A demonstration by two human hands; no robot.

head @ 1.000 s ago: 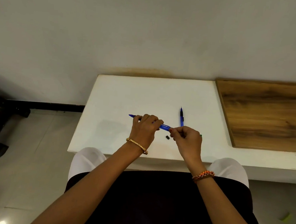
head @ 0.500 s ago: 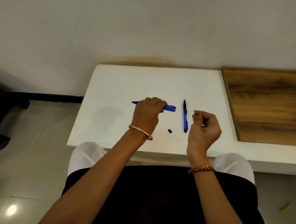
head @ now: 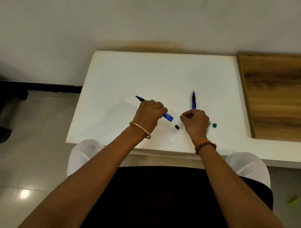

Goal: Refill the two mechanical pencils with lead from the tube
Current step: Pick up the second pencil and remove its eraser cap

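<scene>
My left hand [head: 148, 114] grips a blue mechanical pencil [head: 168, 117] above the white table. Its tip points left and away, and its open rear end faces right. My right hand [head: 196, 123] hovers just right of that rear end, thumb and forefinger pinched together on what seems a thin lead, too fine to make out. The second blue pencil [head: 193, 100] lies on the table beyond my right hand, tip pointing away. A small black cap [head: 176, 127] lies between my hands. A green cap [head: 214, 125] and a sliver of the lead tube [head: 209, 123] show right of my right hand.
The white table [head: 149, 74] stands against a pale wall, with its front edge at my knees. A wooden board [head: 281, 98] adjoins it on the right. A dark object [head: 2, 101] sits on the tiled floor at the left.
My right hand left the pencil's rear end, swung right and up, then came back down close to that end. My left hand kept its grip, tilting the pencil a little.
</scene>
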